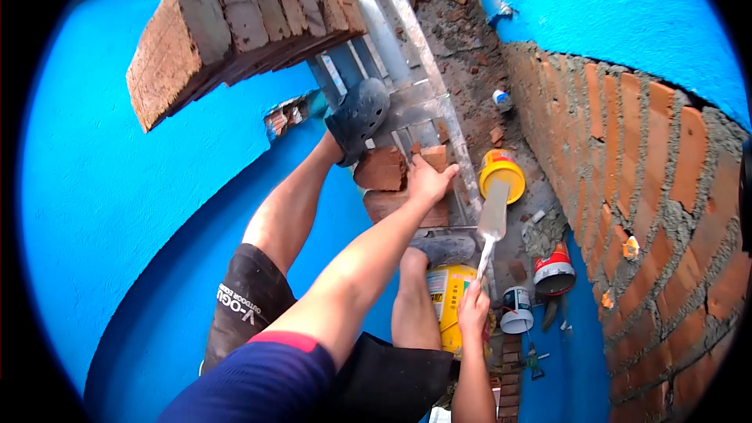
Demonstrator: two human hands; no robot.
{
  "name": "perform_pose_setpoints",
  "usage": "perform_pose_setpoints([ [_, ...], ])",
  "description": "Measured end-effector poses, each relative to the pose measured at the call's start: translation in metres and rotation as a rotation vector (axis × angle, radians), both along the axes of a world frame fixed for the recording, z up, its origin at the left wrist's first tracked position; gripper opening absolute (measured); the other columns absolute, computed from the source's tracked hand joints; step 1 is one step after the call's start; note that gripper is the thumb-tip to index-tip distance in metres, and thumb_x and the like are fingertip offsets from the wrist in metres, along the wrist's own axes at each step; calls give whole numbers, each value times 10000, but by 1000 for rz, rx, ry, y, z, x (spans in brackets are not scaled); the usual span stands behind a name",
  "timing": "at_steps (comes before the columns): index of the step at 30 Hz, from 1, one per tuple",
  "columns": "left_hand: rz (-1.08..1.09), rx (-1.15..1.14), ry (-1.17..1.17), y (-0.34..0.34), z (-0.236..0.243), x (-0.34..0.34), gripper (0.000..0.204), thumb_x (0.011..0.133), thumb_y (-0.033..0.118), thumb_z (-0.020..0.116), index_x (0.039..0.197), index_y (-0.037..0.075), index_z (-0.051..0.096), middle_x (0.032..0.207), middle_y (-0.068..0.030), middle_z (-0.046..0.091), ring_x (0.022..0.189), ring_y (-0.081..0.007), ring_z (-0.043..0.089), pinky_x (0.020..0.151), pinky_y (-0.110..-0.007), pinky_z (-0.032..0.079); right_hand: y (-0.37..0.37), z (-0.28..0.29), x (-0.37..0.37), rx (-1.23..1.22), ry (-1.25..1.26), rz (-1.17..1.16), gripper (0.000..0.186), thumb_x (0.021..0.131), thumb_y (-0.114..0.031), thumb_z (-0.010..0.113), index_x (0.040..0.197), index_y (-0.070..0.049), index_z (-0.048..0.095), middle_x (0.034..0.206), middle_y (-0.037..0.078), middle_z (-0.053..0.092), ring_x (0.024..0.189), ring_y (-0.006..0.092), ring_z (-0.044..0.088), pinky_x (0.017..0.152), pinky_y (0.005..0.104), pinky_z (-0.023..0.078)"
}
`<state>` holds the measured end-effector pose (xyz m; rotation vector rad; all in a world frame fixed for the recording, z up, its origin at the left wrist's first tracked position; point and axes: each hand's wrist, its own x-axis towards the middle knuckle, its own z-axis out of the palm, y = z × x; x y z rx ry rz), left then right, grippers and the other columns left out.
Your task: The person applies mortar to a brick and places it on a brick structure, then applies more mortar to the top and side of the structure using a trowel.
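My left hand [427, 182] reaches down to the metal scaffold platform, its fingers and thumb spread around a reddish brick [435, 158]. Beside that hand lie another brick [381, 169] and a further brick partly under my wrist. In my right hand [472, 309] is the handle of a trowel [493, 215], closed in my fingers. The trowel's flat grey blade points away from me and overlaps the yellow bucket [513, 175] in the picture; whether it touches the bucket I cannot tell.
On the right rises a brick wall [642, 180] with grey mortar joints. A row of bricks [243, 12] stands at upper left near a blue wall [102, 188]. My shoe [360, 117] rests on the scaffold [419, 98]. Below are a red-and-white bucket [554, 270], a white bucket [516, 309] and rubble.
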<state>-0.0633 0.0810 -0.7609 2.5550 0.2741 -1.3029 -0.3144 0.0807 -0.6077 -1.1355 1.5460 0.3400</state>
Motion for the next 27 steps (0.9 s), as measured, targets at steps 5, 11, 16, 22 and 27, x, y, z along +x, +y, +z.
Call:
perform_pose_setpoints([
  [5,147,116,38,-3,7,11,867,586,328,784,1201,-67,317,1074,-251,595,1019,-361,589,893,-392,471,-16,88,6,-146,-13,233,441,970,-315,416,643,-26,483,476,40,400,425,165,451,428,344,320],
  [11,431,-653,568,20,207,71,621,678,147,765,1176,-26,435,1159,-147,562,1047,-234,573,890,-369,466,-12,185,-16,-89,57,42,517,940,-483,437,632,-69,461,483,-9,408,385,92,408,360,258,296],
  [16,647,-1311,1345,27,453,112,807,777,203,692,1436,64,247,1425,-96,363,1281,-224,385,1071,-404,280,-9,276,-35,-17,-27,-62,502,936,-493,442,613,-111,397,458,-30,361,360,81,373,338,240,269],
  [22,241,-1293,1040,-1,603,109,821,651,236,812,1325,66,375,1135,-67,536,998,-203,550,896,-372,455,-10,356,-57,-337,-1,249,556,917,-501,470,612,-36,504,497,42,483,483,139,486,484,341,411],
  [27,188,-1334,1049,-31,712,110,773,697,93,757,1334,24,325,1173,-81,518,1053,-204,543,910,-371,449,-12,436,-30,-381,108,230,612,895,-552,437,838,25,631,763,258,605,802,405,610,709,447,453],
])
